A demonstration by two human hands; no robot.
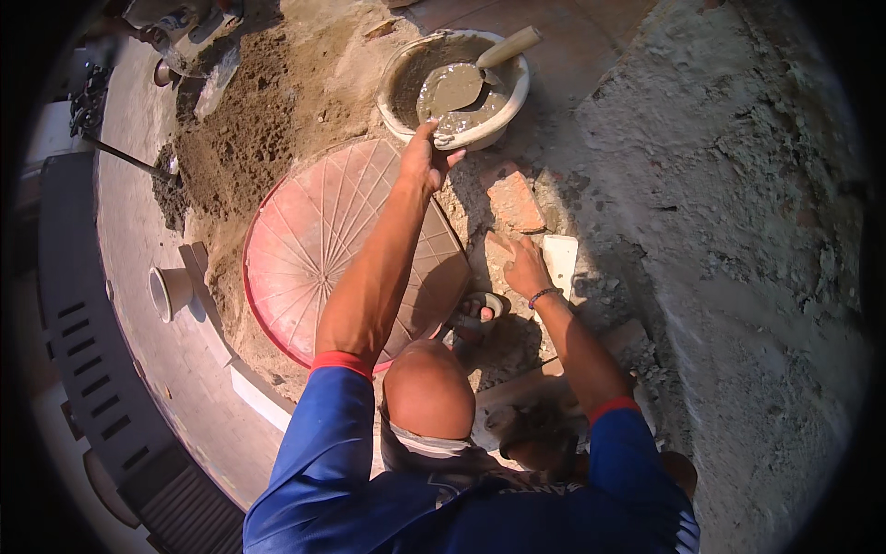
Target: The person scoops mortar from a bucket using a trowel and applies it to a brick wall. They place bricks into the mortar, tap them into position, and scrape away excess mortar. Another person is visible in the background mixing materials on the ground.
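Note:
At the top middle stands a pale round basin (396, 90) of wet grey mortar (454, 87). A trowel with a wooden handle (510, 46) rests in it, its blade in the mortar. My left hand (425, 163) is closed on the basin's near rim, fingers over the edge and thumb against the outer side. Lower and to the right, my right hand (527, 270) has its index finger stretched out and other fingers partly bent, with nothing visible in it. A broken orange brick piece (517, 202) lies just beyond its fingertips. A white flat piece (560, 261) lies beside that hand.
A large red, ribbed round lid-like disc (318, 249) lies left of my knee. Sand (242, 129) is heaped beyond it, near a long-handled tool (129, 155). A white pot (170, 294) lies at left. A rough cement wall (738, 231) rises on the right.

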